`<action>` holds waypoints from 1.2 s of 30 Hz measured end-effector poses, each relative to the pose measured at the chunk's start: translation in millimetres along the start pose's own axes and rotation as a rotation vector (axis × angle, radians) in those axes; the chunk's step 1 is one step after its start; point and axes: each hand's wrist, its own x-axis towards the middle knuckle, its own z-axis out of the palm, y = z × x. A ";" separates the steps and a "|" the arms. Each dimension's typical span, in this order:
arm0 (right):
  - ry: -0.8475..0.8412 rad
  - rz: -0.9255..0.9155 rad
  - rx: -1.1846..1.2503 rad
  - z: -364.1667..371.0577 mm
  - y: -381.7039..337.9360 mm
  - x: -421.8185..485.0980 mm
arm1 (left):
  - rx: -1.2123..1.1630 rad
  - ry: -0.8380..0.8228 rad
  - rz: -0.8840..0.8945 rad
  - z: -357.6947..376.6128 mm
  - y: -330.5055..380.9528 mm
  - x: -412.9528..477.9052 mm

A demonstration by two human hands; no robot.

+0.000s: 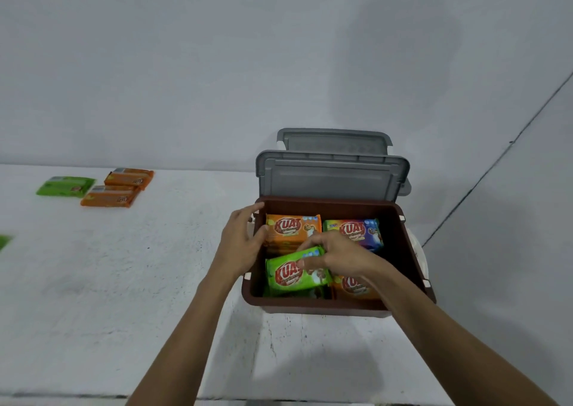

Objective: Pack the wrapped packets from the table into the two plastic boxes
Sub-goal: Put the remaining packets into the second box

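Currently I am observing the right hand point(335, 253) pinching the green packet point(290, 278) inside the brown box point(310, 305); the left hand point(240, 238), fingers spread, is lying across its left rim.

We note a white table point(124, 281) bearing a brown box point(310, 305) at right; at far left lie an orange packet point(128, 177), a second orange packet point(110, 196) and a green packet point(65, 186).

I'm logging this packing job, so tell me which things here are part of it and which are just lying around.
Job: brown box; green packet, held by the right hand; orange packet beside the left hand; purple packet; loose green packet and two loose orange packets on the table.
Lying about: two grey lids upright behind the box.
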 end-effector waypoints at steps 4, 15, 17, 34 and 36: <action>0.014 0.003 -0.160 16.3 2.9 6.1 | 0.005 -0.029 0.009 -1.2 1.3 0.0; 0.216 -0.062 -0.761 33.6 6.2 5.0 | -0.113 -0.100 -0.021 -0.5 -2.7 -2.7; 0.213 -0.067 -0.749 26.8 -1.6 5.7 | -0.139 -0.162 -0.064 -4.3 -3.8 -3.9; 0.312 -0.258 -0.553 75.0 -170.3 116.3 | 0.207 -0.244 -0.158 -201.4 -144.5 32.9; 0.282 -0.285 -0.566 101.5 -193.4 145.8 | 0.227 -0.193 -0.185 -233.2 -170.1 36.4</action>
